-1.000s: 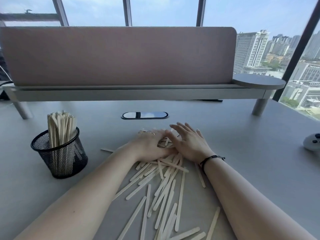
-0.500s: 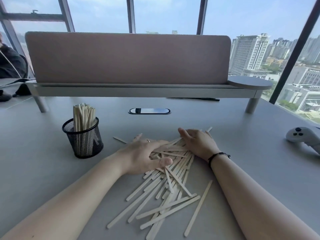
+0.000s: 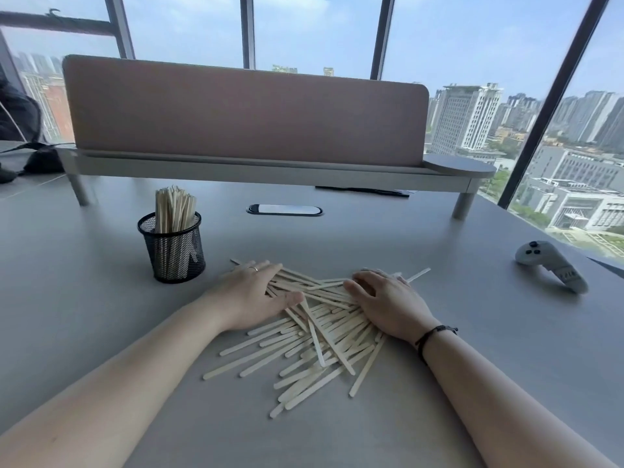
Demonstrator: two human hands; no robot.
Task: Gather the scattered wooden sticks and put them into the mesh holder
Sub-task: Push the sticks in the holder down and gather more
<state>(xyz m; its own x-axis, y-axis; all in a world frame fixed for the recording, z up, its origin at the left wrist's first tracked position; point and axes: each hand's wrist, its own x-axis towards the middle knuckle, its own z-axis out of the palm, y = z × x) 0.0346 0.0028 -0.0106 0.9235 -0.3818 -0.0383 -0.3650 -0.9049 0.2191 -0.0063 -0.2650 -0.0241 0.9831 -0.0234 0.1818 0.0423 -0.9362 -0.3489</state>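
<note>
A heap of pale wooden sticks (image 3: pixel 314 346) lies on the grey desk in front of me. My left hand (image 3: pixel 250 295) rests flat on the heap's left side, fingers spread, a ring on one finger. My right hand (image 3: pixel 388 298) presses on the right side with fingers curled over the sticks. Neither hand has lifted any stick. The black mesh holder (image 3: pixel 172 248) stands upright to the left, behind my left hand, with a bundle of sticks (image 3: pixel 174 211) standing in it.
A white game controller (image 3: pixel 550 265) lies at the right on the desk. A pink divider panel on a raised shelf (image 3: pixel 270 170) runs across the back. A cable port (image 3: pixel 284 210) sits mid-desk. A dark bag (image 3: pixel 37 160) is at far left.
My hands have spread apart to the two sides of the heap, and the sticks are bunched closer between them. The view has shifted, so the holder appears nearer the centre.
</note>
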